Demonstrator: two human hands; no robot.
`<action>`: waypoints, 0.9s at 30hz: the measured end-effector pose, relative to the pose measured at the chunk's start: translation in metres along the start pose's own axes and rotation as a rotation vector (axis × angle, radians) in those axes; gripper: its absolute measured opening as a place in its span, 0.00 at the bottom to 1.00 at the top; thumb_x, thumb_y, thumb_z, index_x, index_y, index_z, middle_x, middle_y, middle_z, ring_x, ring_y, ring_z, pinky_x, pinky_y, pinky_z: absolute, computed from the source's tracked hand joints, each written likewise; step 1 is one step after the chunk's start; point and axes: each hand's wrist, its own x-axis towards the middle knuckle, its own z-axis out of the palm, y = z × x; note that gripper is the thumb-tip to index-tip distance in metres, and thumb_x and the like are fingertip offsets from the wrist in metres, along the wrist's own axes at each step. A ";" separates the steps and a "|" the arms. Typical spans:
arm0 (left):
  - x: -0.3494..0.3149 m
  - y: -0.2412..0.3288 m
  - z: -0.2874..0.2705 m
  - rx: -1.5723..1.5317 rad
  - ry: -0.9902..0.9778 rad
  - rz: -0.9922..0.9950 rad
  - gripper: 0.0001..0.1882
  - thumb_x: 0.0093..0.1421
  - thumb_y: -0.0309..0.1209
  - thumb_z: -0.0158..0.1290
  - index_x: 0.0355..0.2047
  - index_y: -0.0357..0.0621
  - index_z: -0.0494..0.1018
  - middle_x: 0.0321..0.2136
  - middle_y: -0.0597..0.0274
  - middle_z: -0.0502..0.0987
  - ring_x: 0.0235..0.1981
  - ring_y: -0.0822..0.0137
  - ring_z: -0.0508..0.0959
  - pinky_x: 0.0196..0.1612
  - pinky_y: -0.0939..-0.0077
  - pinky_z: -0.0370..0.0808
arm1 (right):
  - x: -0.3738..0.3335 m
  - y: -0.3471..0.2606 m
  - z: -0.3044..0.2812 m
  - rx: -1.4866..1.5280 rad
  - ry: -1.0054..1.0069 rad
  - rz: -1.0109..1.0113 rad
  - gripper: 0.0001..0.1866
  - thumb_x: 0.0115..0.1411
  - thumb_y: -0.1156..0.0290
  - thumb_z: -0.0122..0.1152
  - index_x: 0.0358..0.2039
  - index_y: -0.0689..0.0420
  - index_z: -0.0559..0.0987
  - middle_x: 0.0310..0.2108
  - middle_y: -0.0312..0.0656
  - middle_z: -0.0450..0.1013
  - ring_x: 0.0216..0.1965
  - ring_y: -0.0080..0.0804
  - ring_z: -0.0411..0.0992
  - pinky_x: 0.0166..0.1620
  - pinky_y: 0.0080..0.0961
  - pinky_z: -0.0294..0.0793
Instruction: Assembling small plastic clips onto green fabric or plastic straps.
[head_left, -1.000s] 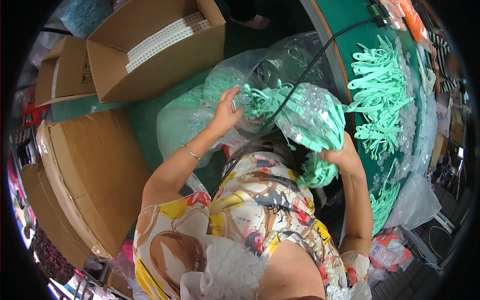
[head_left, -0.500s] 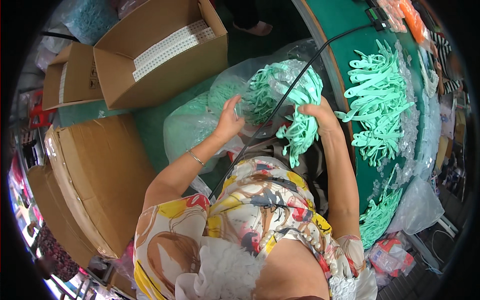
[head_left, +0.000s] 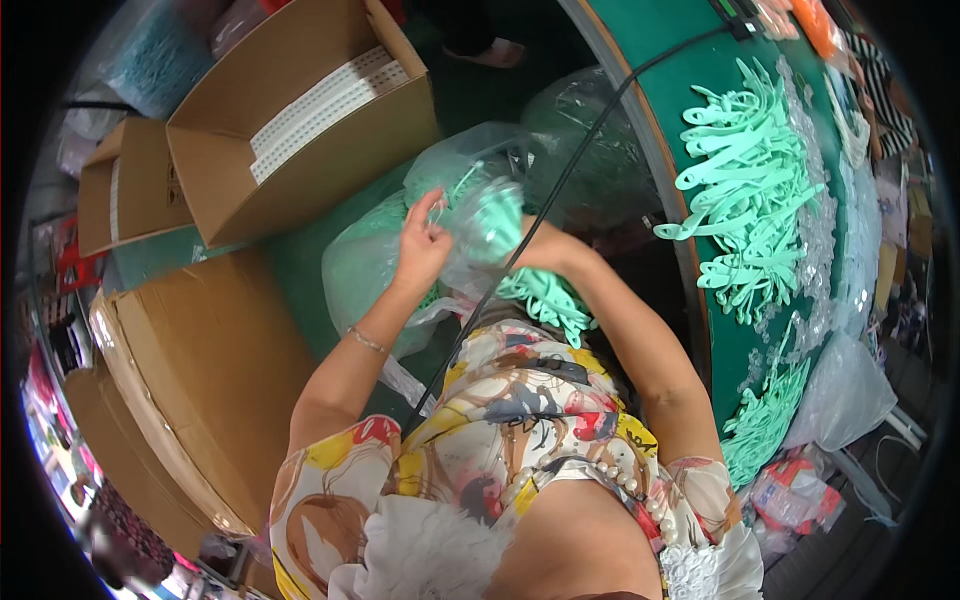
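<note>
My right hand grips a bundle of mint-green rubbery straps with slotted ends. Part of the bundle hangs down toward my lap, and the rest lies at the mouth of a clear plastic bag, blurred by motion. With fingers bent, my left hand pinches the rim of that bag on its left side. More mint-green straps show through the bag's thin film. A black cable passes in front of the bundle and hides a little of it.
To the right, a green table bears a large heap of the same straps and a smaller heap. A black cable slants across my workspace. Cardboard boxes stand at the left, one holding white patterned strips.
My right hand has carried the strap bundle leftward, from beside the table to the bag's mouth. My left hand has shifted slightly left, still at the bag's rim.
</note>
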 end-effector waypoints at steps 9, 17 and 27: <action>-0.002 0.008 -0.012 0.617 0.084 0.181 0.18 0.44 0.23 0.55 0.39 0.40 0.68 0.30 0.57 0.71 0.21 0.63 0.68 0.27 0.71 0.68 | -0.007 -0.067 0.041 -0.999 -0.247 0.410 0.24 0.35 0.67 0.63 0.36 0.60 0.74 0.35 0.50 0.74 0.38 0.45 0.73 0.39 0.36 0.73; 0.028 0.003 -0.014 -0.049 0.055 -0.181 0.09 0.59 0.31 0.46 0.36 0.39 0.68 0.14 0.74 0.63 0.13 0.80 0.61 0.16 0.83 0.60 | 0.007 -0.038 0.002 -0.781 -0.134 0.414 0.25 0.34 0.68 0.63 0.38 0.62 0.75 0.38 0.55 0.72 0.41 0.44 0.72 0.42 0.32 0.71; -0.007 0.019 -0.016 -0.160 0.148 -0.186 0.13 0.64 0.37 0.42 0.41 0.42 0.70 0.15 0.78 0.58 0.16 0.85 0.55 0.17 0.88 0.52 | 0.020 -0.071 0.006 -0.765 -0.120 0.313 0.32 0.31 0.70 0.62 0.38 0.77 0.68 0.34 0.61 0.71 0.39 0.49 0.71 0.42 0.31 0.69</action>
